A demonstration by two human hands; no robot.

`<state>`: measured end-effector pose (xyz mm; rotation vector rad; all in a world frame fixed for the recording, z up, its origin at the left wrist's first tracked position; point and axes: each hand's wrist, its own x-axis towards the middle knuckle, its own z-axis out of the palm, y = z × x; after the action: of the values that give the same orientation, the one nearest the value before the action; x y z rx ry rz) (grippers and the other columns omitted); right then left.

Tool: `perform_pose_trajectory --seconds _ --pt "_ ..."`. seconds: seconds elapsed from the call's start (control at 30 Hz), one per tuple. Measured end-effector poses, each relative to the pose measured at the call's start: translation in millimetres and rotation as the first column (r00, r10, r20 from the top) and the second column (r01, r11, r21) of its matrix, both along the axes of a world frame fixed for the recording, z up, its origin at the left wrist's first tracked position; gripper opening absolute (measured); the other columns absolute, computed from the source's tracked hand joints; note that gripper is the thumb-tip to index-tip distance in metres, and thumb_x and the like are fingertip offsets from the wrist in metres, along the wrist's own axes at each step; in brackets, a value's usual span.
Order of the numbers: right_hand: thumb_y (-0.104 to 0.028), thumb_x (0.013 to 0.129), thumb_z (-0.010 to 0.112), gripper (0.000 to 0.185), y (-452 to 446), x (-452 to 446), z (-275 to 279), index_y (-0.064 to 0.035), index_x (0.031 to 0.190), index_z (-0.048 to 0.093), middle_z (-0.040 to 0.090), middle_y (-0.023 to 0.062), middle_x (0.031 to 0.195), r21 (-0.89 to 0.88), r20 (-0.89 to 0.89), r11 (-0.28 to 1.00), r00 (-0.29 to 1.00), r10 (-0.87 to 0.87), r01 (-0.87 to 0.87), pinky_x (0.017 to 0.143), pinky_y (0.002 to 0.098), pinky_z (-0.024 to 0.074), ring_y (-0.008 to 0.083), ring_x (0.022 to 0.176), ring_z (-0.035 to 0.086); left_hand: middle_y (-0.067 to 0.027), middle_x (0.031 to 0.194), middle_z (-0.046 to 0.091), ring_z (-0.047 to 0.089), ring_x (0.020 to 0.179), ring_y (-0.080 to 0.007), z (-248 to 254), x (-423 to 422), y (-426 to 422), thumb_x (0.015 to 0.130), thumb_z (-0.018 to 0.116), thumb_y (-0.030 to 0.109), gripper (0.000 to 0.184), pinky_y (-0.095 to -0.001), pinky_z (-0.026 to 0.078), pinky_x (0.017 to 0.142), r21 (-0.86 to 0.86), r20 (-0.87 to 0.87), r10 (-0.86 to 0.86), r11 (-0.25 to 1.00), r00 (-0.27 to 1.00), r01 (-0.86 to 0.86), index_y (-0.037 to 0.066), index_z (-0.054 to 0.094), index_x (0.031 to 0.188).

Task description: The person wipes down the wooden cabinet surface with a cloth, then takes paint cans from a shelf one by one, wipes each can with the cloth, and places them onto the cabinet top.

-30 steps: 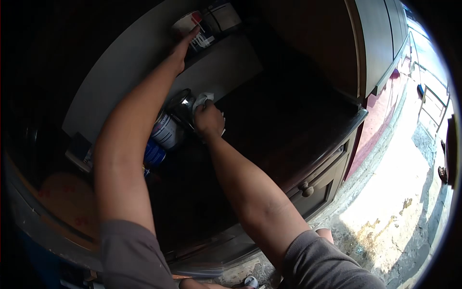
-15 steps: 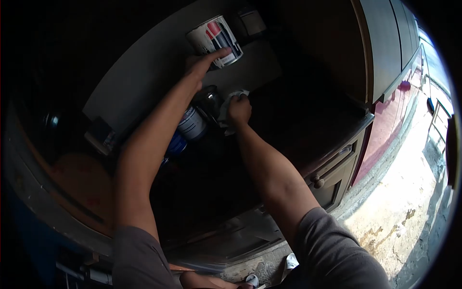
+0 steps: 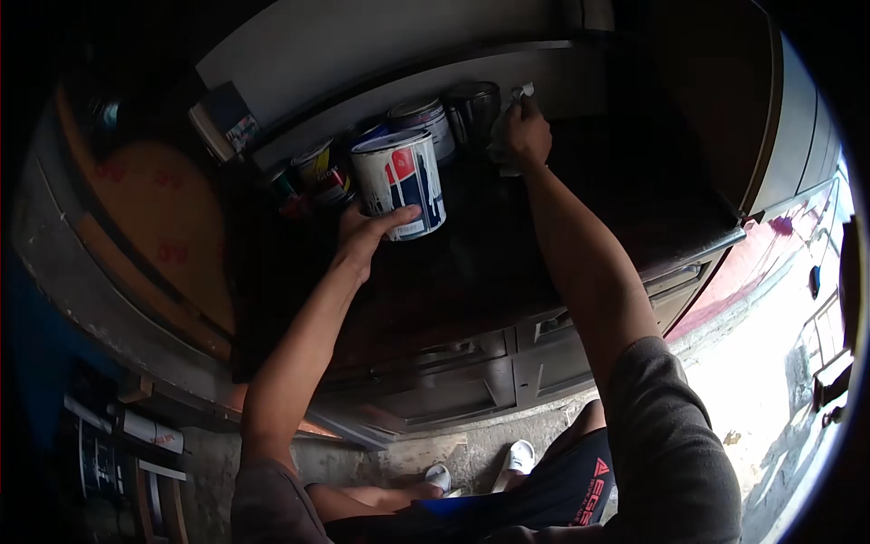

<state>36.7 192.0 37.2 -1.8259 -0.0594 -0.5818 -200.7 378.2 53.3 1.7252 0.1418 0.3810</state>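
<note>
My left hand (image 3: 373,227) grips the lower part of a paint can (image 3: 399,186), white with red and dark blue patches and drips down its side. The can is upright, in front of several other cans. My right hand (image 3: 528,134) is closed on a crumpled pale cloth (image 3: 501,156), near the back of the dark cabinet top (image 3: 471,263). Just left of that hand stands a dark can (image 3: 473,107). A grey-labelled can (image 3: 424,118) is beside it.
Smaller cans (image 3: 322,172) stand to the left, with a dark box (image 3: 225,122) behind them. A round brown board (image 3: 159,236) leans at far left. A tall cabinet side (image 3: 716,118) bounds the right. Drawers (image 3: 453,354) line the front.
The paint can has come down and toward me in my left hand, from high at the back to the front of the other cans. My right hand with the cloth appears farther right and back.
</note>
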Motion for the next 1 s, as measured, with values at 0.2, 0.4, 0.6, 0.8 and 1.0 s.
perform_pose_trajectory --seconds 0.2,0.4,0.6,0.8,1.0 --pt "-0.035 0.089 0.041 0.052 14.2 -8.4 20.9 -0.0160 0.137 0.051 0.063 0.0115 0.120 -0.250 0.283 0.967 0.951 0.127 -0.055 0.083 0.0413 0.0471 0.0364 0.103 0.060 -0.0111 0.100 0.071 0.069 0.089 -0.0214 -7.2 21.2 29.8 0.063 0.088 0.023 0.060 -0.0310 0.054 0.086 0.040 0.047 -0.011 0.999 0.999 0.010 0.000 0.062 0.112" --pt "-0.016 0.086 0.048 0.049 1.6 -57.4 63.2 -0.0195 0.134 0.050 0.057 0.0105 0.108 -0.322 0.707 0.947 0.669 0.231 0.014 0.074 0.0403 0.0469 0.0321 0.088 0.060 -0.0127 0.105 0.070 0.068 0.093 -0.0226 -11.2 37.5 50.9 0.060 0.090 0.025 0.067 -0.0317 0.053 0.088 0.081 0.023 -0.213 0.974 0.977 0.210 -0.001 0.061 0.114" --pt "-0.001 0.084 0.052 0.043 -1.4 -109.4 108.2 -0.0049 0.127 0.052 0.058 0.0100 0.100 0.146 0.967 0.987 0.221 -0.128 -0.065 0.075 0.0318 0.0461 0.0220 0.082 0.055 -0.0136 0.113 0.067 0.065 0.102 -0.0251 -10.9 38.5 54.4 0.064 0.088 0.025 0.076 -0.0349 0.050 0.094 0.184 -0.101 -0.179 0.963 0.979 0.195 0.000 0.054 0.127" --pt "-0.013 0.085 0.059 0.040 -12.6 -67.2 72.5 -0.0037 0.123 0.052 0.059 0.0107 0.102 0.324 0.712 0.943 0.677 -0.187 -0.080 0.078 0.0323 0.0477 0.0208 0.086 0.058 -0.0142 0.112 0.068 0.066 0.102 -0.0252 -16.2 38.3 54.0 0.058 0.091 0.031 0.077 -0.0341 0.052 0.092 0.199 0.084 -0.179 0.967 0.980 0.160 -0.002 0.060 0.120" --pt "-0.025 0.086 0.066 0.044 -15.5 -55.2 69.7 -0.0024 0.120 0.052 0.060 0.0115 0.104 0.194 0.689 0.980 0.716 -0.109 -0.038 0.080 0.0328 0.0494 0.0195 0.089 0.060 -0.0140 0.115 0.066 0.064 0.107 -0.0260 -15.0 43.6 47.8 0.058 0.092 0.032 0.081 -0.0357 0.051 0.095 0.263 -0.001 -0.275 0.928 0.962 0.265 0.000 0.057 0.125"
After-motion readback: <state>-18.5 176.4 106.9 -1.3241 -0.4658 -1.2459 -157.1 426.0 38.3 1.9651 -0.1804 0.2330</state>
